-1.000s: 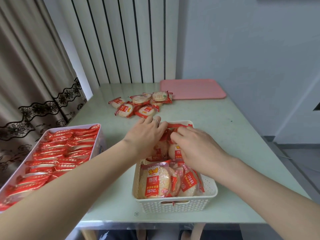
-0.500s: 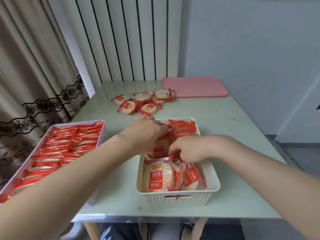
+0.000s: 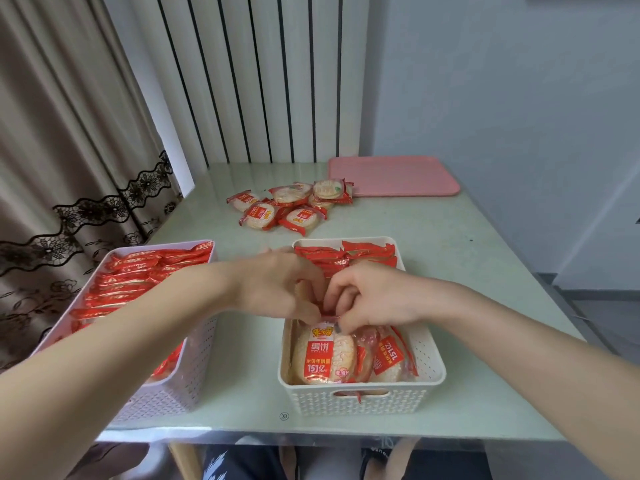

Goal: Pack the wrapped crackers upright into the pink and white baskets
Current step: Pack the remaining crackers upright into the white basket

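Here both hands have drawn back from the far rows to the middle of the white basket [image 3: 431, 362], now meeting over the front packets. The right hand [image 3: 372, 299] pinches the top seal of a wrapped cracker [image 3: 325, 355] facing the camera; the left hand [image 3: 277, 289] curls beside it, its grasp hidden. The pink basket [image 3: 173, 396] looks full; loose crackers [image 3: 287, 207] remain beyond, so packing continues.

Two baskets stand on one table [image 3: 450, 271]: a pink basket [image 3: 180, 393] and a white basket [image 3: 429, 368]. One pink tray [image 3: 398, 174] lies at the far edge. About seven loose crackers [image 3: 287, 209] lie in a pile; those packed inside the baskets are too crowded to count. Two hands work: the left hand [image 3: 277, 289] and right hand [image 3: 374, 299].
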Demonstrator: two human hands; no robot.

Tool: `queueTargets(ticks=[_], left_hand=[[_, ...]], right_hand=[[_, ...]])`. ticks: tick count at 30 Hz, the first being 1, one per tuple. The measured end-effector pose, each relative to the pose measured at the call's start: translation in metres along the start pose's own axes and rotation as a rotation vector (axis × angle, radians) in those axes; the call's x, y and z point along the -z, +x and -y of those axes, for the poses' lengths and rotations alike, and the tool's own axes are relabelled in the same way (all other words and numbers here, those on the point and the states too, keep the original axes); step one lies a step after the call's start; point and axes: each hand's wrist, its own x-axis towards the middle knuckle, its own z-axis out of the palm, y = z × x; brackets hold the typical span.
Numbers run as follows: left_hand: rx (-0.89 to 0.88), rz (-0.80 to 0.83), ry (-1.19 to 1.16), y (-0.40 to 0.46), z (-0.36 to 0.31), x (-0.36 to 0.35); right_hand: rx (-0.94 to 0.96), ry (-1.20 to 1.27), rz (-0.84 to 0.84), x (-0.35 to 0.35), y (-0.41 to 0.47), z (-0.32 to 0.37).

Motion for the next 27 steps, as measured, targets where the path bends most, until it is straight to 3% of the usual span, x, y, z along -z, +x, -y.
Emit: queueTargets(ticks=[4,11,15,20,27], left_hand=[[-0.006,0.055,0.140,0.002,-0.003,-0.011],[-0.057,-0.103,-0.014,0.013,0.000,0.001],[-0.037,-0.265,0.069,0.021,0.012,0.009],[-0.023,-0.282,0.340,0.032,0.014,-0.012],[-0.009,-0.344,0.560,0.041,0.012,-0.030]], right_hand=[[-0.060,0.256,-0.054,0.009,-0.007,-0.007],[-0.054,0.699,-0.252,0.017,-0.012,-0.008],[-0.136,0.315,-0.156,0.014,-0.011,-0.010],[-0.205,-0.243,-0.044,-0.008,-0.011,-0.002],[-0.181,-0.292,-0.079,-0.015,-0.020,-0.003]])
